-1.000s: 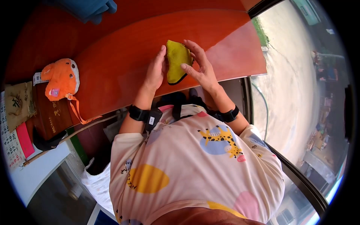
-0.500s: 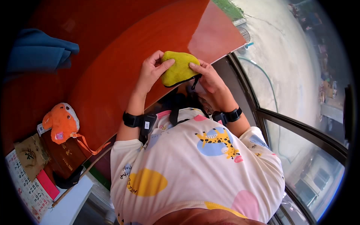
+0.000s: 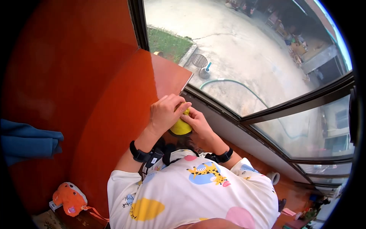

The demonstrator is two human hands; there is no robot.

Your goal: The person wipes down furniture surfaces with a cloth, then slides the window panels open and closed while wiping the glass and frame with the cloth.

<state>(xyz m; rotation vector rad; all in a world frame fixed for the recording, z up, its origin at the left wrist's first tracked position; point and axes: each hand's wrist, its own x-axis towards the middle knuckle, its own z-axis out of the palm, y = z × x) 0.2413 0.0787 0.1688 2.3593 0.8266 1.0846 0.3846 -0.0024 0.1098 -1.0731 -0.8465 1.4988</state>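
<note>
A small yellow-green fuzzy pouch (image 3: 180, 127) with a dark edge is held between both hands near the corner of the red table (image 3: 110, 114). My left hand (image 3: 166, 111) covers its upper left part, with thumb and fingers pinched at its top. My right hand (image 3: 199, 123) grips its right side with thumb and fingers close to the left thumb. The fingers hide much of the pouch's upper part. Both wrists wear black bands.
A blue cloth (image 3: 30, 141) lies at the far left of the table. An orange plush bag (image 3: 70, 198) with a strap sits at the lower left. Framed windows (image 3: 244, 121) run along the right, with a hose (image 3: 238, 84) and a round stool (image 3: 198, 60) outside.
The view has swung toward the windows. The pouch, earlier held spread flat between both hands, now sits lower and more covered, with the hands closer together at its top.
</note>
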